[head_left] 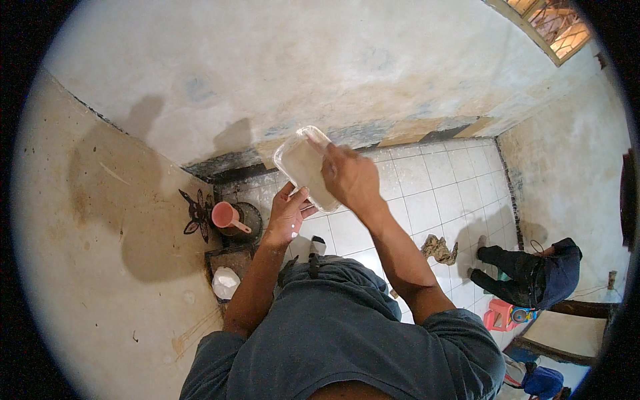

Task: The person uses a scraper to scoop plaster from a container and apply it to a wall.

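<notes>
My left hand grips the lower left edge of a clear rectangular plastic container, thumb on the rim and fingers underneath. The container is tilted up in front of me, and a pale, whitish coating or liquid shows inside it. White spots mark my left wrist. Over the container's right side, my right hand is curled with its knuckles up. A blurred pinkish streak runs from it toward the far rim; whether it is a finger or a thin tool, I cannot make out.
At left, a pink dipper rests on a dark round container beside a black box-like stand with a white plastic bag. A crumpled cloth lies on the tiled floor. A person in dark clothes is at right, near a pink stool.
</notes>
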Demonstrator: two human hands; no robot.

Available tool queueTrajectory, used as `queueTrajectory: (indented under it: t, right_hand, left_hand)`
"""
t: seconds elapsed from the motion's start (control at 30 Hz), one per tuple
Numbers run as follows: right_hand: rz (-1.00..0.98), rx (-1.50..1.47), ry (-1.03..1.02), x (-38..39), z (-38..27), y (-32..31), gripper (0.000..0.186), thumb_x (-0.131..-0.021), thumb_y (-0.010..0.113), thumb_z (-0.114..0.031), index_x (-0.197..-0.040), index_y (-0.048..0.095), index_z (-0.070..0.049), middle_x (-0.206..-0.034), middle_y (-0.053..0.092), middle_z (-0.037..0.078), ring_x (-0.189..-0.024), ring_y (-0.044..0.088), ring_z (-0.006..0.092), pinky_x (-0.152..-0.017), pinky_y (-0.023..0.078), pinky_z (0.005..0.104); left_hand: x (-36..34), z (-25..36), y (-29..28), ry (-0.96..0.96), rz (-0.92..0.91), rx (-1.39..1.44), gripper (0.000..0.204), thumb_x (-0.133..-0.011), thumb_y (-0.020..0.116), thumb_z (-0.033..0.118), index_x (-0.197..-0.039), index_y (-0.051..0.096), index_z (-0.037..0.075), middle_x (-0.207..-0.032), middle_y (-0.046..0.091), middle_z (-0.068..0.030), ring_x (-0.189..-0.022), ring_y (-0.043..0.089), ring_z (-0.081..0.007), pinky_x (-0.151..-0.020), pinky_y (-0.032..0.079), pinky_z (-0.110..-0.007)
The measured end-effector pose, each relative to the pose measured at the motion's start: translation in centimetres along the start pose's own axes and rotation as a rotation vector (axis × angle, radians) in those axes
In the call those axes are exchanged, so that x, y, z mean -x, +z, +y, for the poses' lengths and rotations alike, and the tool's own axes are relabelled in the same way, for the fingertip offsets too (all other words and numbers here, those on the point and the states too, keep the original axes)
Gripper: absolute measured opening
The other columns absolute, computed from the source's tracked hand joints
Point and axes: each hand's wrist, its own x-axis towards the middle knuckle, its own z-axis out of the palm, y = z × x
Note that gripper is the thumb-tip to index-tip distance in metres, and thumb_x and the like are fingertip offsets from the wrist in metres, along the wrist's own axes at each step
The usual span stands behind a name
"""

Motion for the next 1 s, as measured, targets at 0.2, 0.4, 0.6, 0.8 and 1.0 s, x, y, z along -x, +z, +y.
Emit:
queueTrajectory:
  t: [0.2, 0.4, 0.6, 0.8, 1.0]
  right_hand:
    - [-0.039, 0.021, -0.140, 2.3, -3.4, -0.3, 0.033, -0.078, 0.065, -0.018, -0.111, 0.062, -0.011, -0.091, 0.063, 0.013, -0.074, 0.067, 0.0321, -0.060, 0.057, 0.0399]
    - [-0.088, -0.050, -0.188, 3.4, -4.6, -0.1, 0.027, -0.078, 0.066, -0.018, -0.103, 0.064, -0.010, -0.083, 0.062, 0.017, -0.071, 0.068, 0.0305, -0.058, 0.056, 0.0403]
    - [0.012, -0.143, -0.108, 2.6, -3.5, -0.9, 0.021, -0.080, 0.064, -0.015, -0.100, 0.067, -0.008, -0.086, 0.066, 0.014, -0.071, 0.067, 0.0321, -0.059, 0.056, 0.0411]
    - [0.090, -0.060, -0.082, 1.3, -2.5, -0.6, 0.028, -0.079, 0.064, -0.016, -0.106, 0.065, -0.009, -0.093, 0.066, 0.012, -0.075, 0.068, 0.0316, -0.061, 0.056, 0.0410]
    - [-0.008, -0.002, -0.112, 1.9, -3.4, 0.2, 0.033, -0.078, 0.065, -0.018, -0.110, 0.063, -0.009, -0.097, 0.065, 0.012, -0.079, 0.068, 0.0301, -0.065, 0.056, 0.0402]
  left_hand:
    - [-0.5, -0.5, -0.6, 0.046, -0.081, 0.060, 0.042, -0.093, 0.064, 0.017, -0.131, 0.050, 0.004, -0.114, 0.065, -0.0084, -0.097, 0.067, -0.0190, -0.084, 0.057, -0.036]
    - [-1.2, -1.8, -2.7, 0.111, -0.093, 0.088, 0.037, -0.093, 0.065, 0.017, -0.126, 0.053, 0.004, -0.111, 0.066, -0.0042, -0.089, 0.067, -0.0115, -0.077, 0.056, -0.026]
    - [-0.5, -0.8, -1.0, 0.080, -0.077, 0.147, 0.038, -0.091, 0.067, 0.017, -0.125, 0.054, 0.004, -0.111, 0.066, -0.0057, -0.094, 0.067, -0.0168, -0.081, 0.057, -0.034]
    - [0.1, -0.2, 0.0, 0.056, -0.048, 0.111, 0.041, -0.093, 0.063, 0.015, -0.131, 0.050, 0.005, -0.116, 0.063, -0.0103, -0.098, 0.067, -0.0263, -0.085, 0.056, -0.044]
    - [-0.4, -0.7, -1.1, 0.051, -0.073, 0.098, 0.043, -0.094, 0.062, 0.014, -0.132, 0.046, 0.003, -0.117, 0.063, -0.0116, -0.100, 0.067, -0.0248, -0.085, 0.058, -0.044]
